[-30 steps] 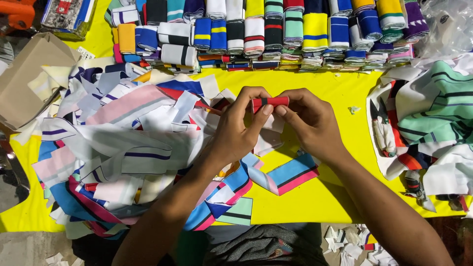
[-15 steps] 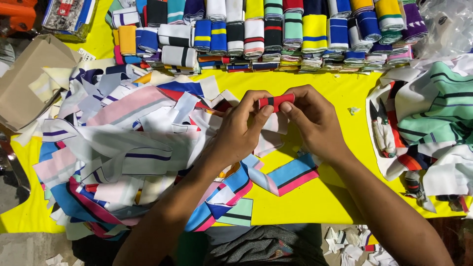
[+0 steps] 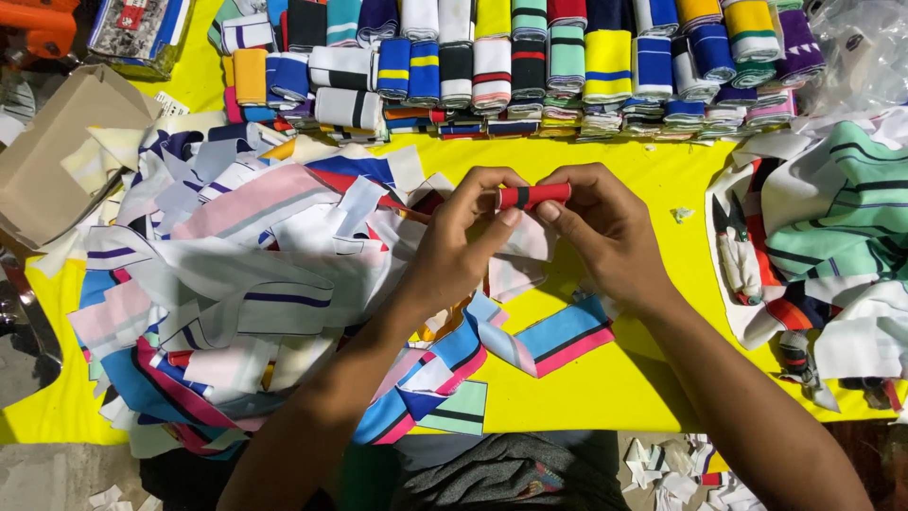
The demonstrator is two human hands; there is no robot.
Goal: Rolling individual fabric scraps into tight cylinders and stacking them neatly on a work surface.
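Both hands meet over the middle of the yellow table [image 3: 653, 388]. My left hand [image 3: 463, 241] and my right hand [image 3: 605, 227] pinch a small red fabric strip with a dark band [image 3: 534, 196], folded into a short roll and held level between the fingertips. Below the hands lies a loose heap of striped fabric strips [image 3: 246, 284] in white, pink, blue and red. A blue and pink strip [image 3: 558, 341] trails out from under my wrists.
Rows of folded striped fabric pieces [image 3: 530, 66] line the far edge. A pile of green, white and red fabric [image 3: 832, 237] sits at the right. A cardboard box [image 3: 57, 161] stands at the left. Paper scraps [image 3: 672, 468] lie on the floor.
The hands have shifted slightly and folded the red strip tighter; more of it now lies between the fingertips of both hands.
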